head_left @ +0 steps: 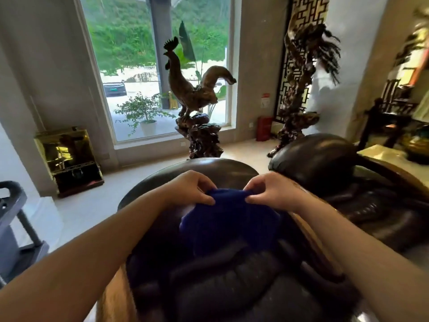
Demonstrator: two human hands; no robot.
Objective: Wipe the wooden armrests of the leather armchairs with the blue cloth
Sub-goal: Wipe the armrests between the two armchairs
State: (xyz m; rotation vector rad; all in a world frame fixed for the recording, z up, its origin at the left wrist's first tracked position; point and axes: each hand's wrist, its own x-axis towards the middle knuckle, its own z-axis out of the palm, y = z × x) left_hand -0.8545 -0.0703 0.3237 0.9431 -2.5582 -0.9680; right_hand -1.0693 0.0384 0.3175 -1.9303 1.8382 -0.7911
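Note:
The blue cloth [228,223] hangs in front of me over the near dark leather armchair [209,287]. My left hand [191,188] pinches its top edge on the left and my right hand [272,190] pinches it on the right, holding it spread between them. A wooden armrest [312,238] runs along the chair's right side, just below my right forearm. Another strip of wood [113,298] shows at the chair's lower left. A second leather armchair [348,182] stands to the right with a curved wooden armrest [399,175].
A carved rooster statue [197,94] on a root stand is straight ahead by the window. A tall root carving [301,89] stands at right, a gold cabinet [69,159] at left, a grey cart [14,228] at far left, a pale table [390,159] at right.

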